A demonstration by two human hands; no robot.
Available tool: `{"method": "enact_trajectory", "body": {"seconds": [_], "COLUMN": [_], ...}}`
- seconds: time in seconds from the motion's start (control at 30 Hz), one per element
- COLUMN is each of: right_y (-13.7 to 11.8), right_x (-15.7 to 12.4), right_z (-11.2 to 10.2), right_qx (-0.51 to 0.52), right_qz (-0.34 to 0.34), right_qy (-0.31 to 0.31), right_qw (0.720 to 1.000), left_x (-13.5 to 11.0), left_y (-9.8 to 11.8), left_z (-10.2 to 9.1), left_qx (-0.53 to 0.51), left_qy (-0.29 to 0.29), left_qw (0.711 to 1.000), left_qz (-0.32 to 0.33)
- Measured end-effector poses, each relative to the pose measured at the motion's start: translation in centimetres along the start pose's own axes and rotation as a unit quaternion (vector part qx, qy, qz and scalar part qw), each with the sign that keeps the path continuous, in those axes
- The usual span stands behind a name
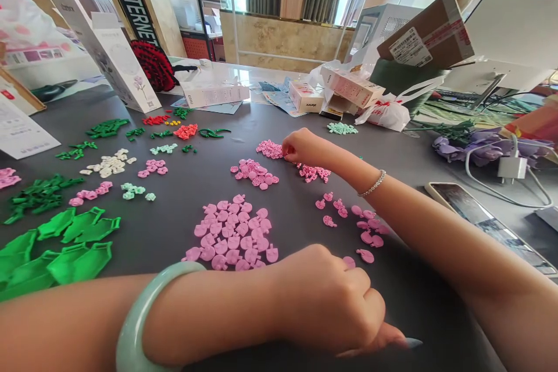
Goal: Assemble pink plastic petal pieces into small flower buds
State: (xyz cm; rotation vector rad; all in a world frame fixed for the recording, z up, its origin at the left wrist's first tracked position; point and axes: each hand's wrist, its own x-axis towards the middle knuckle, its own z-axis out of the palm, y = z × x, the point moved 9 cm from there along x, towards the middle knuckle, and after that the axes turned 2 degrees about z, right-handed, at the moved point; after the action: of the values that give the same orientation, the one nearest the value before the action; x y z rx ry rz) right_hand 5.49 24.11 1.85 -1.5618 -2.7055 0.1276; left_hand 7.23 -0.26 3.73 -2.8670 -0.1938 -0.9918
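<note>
My right hand (303, 148) reaches in from the right, its fingertips pressed down at a small cluster of pink plastic petal pieces (269, 149). Any piece inside its fingers is hidden. Other pink pieces (313, 172) lie just beyond its wrist. My left hand (331, 302) rests curled near the front of the dark grey table (436, 325), just right of a large heap of pink petal pieces (231, 232). Its fingers are closed, and nothing shows in them. A pale green bangle (143, 314) circles my left wrist, and a thin silver bracelet (372, 183) circles my right.
Sorted green leaf pieces (74, 256) and small red, white and mint piles cover the table's left. Beyond lie white product boxes (213, 94), a cardboard parcel (425, 29) and a plastic bag (386, 113). A phone (488, 224) and a charger (512, 167) sit at right.
</note>
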Motion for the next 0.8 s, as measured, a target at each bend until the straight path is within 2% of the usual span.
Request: {"method": "enact_trajectory", "body": {"seconds": [0.53,0.7,0.8], "right_y": [0.2,0.2,0.5], "right_x": [1.8,1.3,0.1], "right_z": [-0.2,-0.8,-1.8], "right_qx": [0.012,0.04,0.084], "right_qz": [0.029,0.024,0.022], "right_qy": [-0.026,-0.008,0.014], "right_qw": [0.999,0.999,0.996], "left_x": [0.0,0.0,0.0], "left_y": [0.0,-0.1,-0.2], "left_z": [0.3,0.2,0.2], "left_qx": [-0.012,-0.012,-0.012], "left_qy": [-0.015,-0.013,-0.012], "left_qw": [1.0,1.0,1.0], "left_qz": [0.001,-0.003,-0.003]}}
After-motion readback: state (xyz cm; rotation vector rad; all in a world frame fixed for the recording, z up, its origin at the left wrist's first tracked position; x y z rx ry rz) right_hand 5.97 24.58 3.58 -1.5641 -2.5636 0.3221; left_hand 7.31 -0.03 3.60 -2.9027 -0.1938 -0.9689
